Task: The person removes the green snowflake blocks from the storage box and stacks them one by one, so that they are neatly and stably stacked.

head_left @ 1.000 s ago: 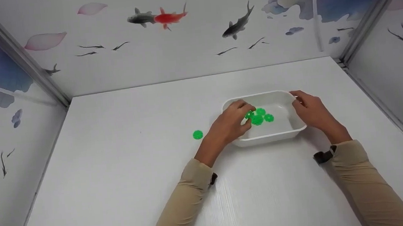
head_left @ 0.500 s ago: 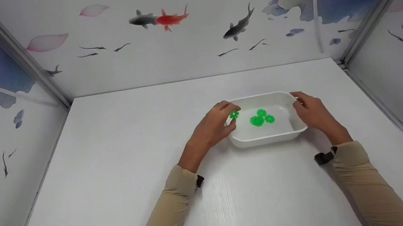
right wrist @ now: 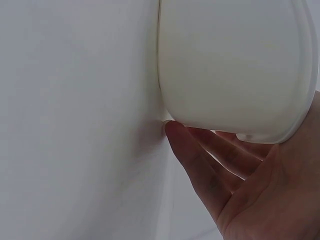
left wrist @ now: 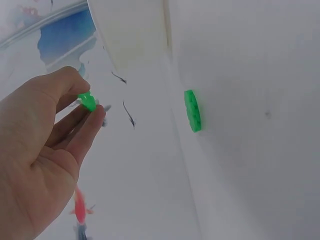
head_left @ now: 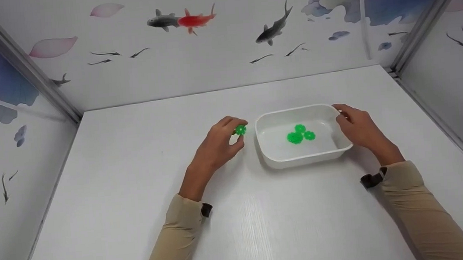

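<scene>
My left hand (head_left: 216, 143) pinches a green notched plastic disc (head_left: 240, 129) between thumb and fingertips, just left of the white plastic tub (head_left: 304, 157). In the left wrist view the left hand (left wrist: 50, 135) holds this disc near the image's left side. A second green disc (left wrist: 193, 111) lies on the table there; in the head view the left hand hides it. My right hand (head_left: 357, 128) grips the tub's right end, thumb at the rim. From the right wrist view, its fingers (right wrist: 200, 160) curl against the tub's outer wall (right wrist: 235, 65).
Inside the tub several green discs (head_left: 295, 137) lie grouped near the middle, some overlapping. The white table (head_left: 136, 174) is bounded by a back wall (head_left: 226, 60) and side walls printed with fish and petals.
My left hand has lifted the disc out of the tub and carried it left past the rim, now covering the loose disc on the table. The right hand and tub stay put.
</scene>
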Tool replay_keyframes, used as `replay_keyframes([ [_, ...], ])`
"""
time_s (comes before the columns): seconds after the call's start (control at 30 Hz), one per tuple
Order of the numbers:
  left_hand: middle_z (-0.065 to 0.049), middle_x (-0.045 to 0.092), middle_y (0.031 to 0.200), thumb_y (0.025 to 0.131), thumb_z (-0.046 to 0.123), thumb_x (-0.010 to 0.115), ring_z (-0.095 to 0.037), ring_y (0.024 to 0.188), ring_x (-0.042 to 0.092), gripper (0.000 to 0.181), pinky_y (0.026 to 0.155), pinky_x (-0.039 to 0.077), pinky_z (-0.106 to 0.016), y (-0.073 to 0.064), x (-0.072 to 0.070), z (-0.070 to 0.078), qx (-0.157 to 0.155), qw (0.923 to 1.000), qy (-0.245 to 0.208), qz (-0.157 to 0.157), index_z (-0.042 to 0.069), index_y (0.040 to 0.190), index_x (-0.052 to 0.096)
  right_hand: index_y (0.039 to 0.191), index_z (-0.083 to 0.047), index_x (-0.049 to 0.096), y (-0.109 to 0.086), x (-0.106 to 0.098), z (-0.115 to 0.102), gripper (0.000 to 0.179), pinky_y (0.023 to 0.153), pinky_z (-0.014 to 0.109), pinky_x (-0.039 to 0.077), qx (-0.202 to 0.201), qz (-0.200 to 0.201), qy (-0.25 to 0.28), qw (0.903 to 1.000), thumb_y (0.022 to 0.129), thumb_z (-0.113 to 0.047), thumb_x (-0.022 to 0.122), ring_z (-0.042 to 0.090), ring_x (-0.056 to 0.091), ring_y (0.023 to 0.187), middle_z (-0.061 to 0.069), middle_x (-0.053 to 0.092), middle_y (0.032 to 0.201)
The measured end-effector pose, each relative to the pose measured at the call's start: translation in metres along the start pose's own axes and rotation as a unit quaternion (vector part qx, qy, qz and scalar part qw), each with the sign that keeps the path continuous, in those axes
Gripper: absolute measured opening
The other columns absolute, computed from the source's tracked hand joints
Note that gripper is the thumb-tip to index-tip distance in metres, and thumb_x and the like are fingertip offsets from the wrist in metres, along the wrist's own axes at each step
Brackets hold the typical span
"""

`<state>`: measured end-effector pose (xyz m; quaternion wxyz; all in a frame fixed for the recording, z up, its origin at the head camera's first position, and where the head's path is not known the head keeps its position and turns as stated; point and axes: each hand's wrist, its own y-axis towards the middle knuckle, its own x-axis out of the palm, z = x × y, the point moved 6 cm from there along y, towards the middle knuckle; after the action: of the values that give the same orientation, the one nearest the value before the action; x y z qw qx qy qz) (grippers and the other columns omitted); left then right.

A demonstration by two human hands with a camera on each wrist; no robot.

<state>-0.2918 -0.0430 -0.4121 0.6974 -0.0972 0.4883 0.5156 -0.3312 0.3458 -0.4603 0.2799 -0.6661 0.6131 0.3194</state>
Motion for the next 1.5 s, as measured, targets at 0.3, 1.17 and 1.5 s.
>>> replay_keyframes([
  [0.3,-0.009,0.073,0.129,0.098,0.002,0.075,-0.023,0.115,0.073,0.035,0.103,0.062,-0.036,-0.017,0.001,-0.023,-0.017,0.999,-0.017,-0.038,0.009,0.132,0.074,0.162,-0.007,0.048,0.002,-0.002,0.0,0.053,0.09,0.048,0.051,-0.014,0.009,-0.01,0.9998,0.115,-0.027,0.037,0.038,0.063,0.108,0.028,0.068,0.132],
  [1.17,-0.011,0.077,0.13,0.098,0.003,0.075,-0.026,0.117,0.069,0.032,0.105,0.06,-0.04,-0.028,0.01,-0.044,-0.087,0.986,-0.007,-0.142,0.005,0.13,0.076,0.163,-0.007,0.047,0.003,0.0,0.003,0.053,0.096,0.056,0.053,-0.007,0.004,-0.002,1.0,0.115,-0.027,0.039,0.04,0.063,0.114,0.029,0.066,0.137],
  [1.5,-0.01,0.075,0.135,0.099,0.005,0.074,-0.028,0.128,0.065,0.033,0.111,0.057,-0.043,-0.033,0.011,-0.045,-0.108,0.9822,0.006,-0.153,0.007,0.132,0.076,0.161,-0.006,0.05,0.004,-0.001,0.001,0.053,0.093,0.052,0.052,-0.017,0.016,-0.014,0.9996,0.114,-0.028,0.039,0.037,0.064,0.109,0.027,0.069,0.129],
])
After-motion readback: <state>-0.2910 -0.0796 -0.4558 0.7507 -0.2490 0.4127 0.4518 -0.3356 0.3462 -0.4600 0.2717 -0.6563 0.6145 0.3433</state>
